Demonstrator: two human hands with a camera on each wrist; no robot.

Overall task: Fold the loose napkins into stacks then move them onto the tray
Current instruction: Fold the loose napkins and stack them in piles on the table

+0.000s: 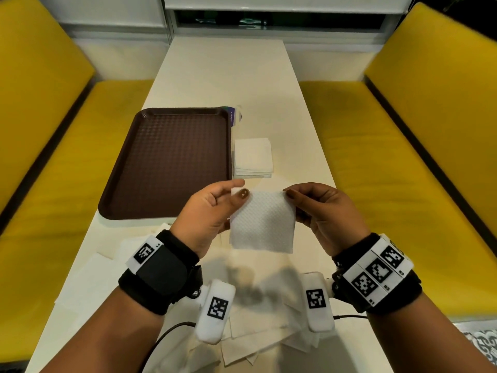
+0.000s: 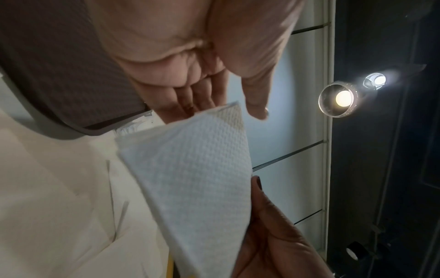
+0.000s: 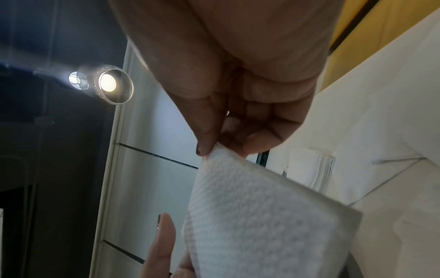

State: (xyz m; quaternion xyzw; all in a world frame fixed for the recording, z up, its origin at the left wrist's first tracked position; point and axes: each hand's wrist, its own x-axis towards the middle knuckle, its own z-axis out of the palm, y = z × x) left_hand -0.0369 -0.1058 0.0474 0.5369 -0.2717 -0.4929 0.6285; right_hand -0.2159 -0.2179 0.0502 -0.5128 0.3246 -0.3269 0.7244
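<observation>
seating: yellow benches (image 1: 419, 109) both sides | surface: long white table (image 1: 228, 76) | lighting: ceiling spotlights (image 2: 342, 97) lit

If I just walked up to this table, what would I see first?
First, the white napkin held up in the air above the table, the left hand and the right hand each pinching a top corner. Next, the big brown tray to the left, nothing on it, with a neat stack of folded napkins right beside it. Bright yellow benches run along both sides.
</observation>
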